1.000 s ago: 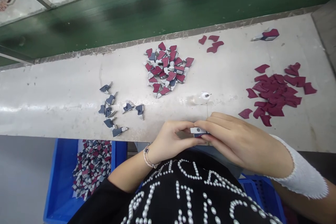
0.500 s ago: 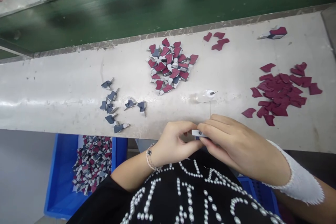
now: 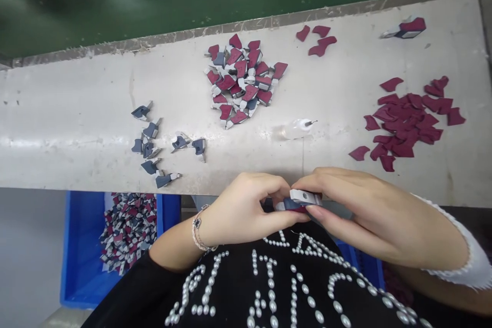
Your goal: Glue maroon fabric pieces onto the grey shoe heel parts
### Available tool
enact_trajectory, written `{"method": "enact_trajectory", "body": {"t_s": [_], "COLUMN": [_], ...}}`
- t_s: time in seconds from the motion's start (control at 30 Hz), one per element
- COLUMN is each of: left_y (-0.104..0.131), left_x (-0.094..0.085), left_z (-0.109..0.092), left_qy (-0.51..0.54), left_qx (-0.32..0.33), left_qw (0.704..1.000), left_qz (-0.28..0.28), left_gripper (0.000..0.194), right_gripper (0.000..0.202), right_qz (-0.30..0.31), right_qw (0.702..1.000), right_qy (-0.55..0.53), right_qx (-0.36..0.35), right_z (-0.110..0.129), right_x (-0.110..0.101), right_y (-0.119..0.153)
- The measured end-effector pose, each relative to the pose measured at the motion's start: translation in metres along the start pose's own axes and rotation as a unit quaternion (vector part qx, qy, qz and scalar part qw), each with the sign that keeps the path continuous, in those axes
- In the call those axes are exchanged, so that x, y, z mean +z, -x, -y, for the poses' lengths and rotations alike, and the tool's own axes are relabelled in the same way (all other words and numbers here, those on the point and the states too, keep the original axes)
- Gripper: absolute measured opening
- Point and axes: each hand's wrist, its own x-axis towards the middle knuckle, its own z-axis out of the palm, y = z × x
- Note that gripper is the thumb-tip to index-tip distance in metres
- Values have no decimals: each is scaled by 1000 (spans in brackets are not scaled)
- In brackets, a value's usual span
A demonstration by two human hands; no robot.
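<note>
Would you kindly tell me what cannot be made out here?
Head view: much of the held part, behind the left hand and right hand.
Head view: part of the left blue bin, behind the black sleeve.
Head view: some of the white cuff, past the right edge.

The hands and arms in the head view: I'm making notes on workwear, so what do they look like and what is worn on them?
The left hand is ungloved, with a bracelet of slim strands and a dark charm at the wrist, below a black sleeve. The right hand is ungloved too, with a white, rough-edged cuff around its forearm.
</note>
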Motion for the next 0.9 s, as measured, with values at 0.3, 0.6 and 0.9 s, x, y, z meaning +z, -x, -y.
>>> {"method": "enact_trajectory", "body": {"t_s": [0.3,0.6,0.9], "left_y": [-4,-8,-13], "left_x": [-2,-1,-4], "left_z": [-1,-6,-9], "left_qy": [-20,-47,60], "left_qx": [-6,2,-61], "left_qw": [999,998,995], "left_qz": [29,35,52], "left_gripper": [33,32,34], "right_gripper": [18,14,11], "right_qz": [-8,-62,-28], "right_qw": [1000,997,996], "right_qy": [14,42,-73], "right_qx": [-14,-5,37], "right_z": [-6,-2,-7], "right_x": [1,9,-1], "right_y": [-2,-6,0]}}
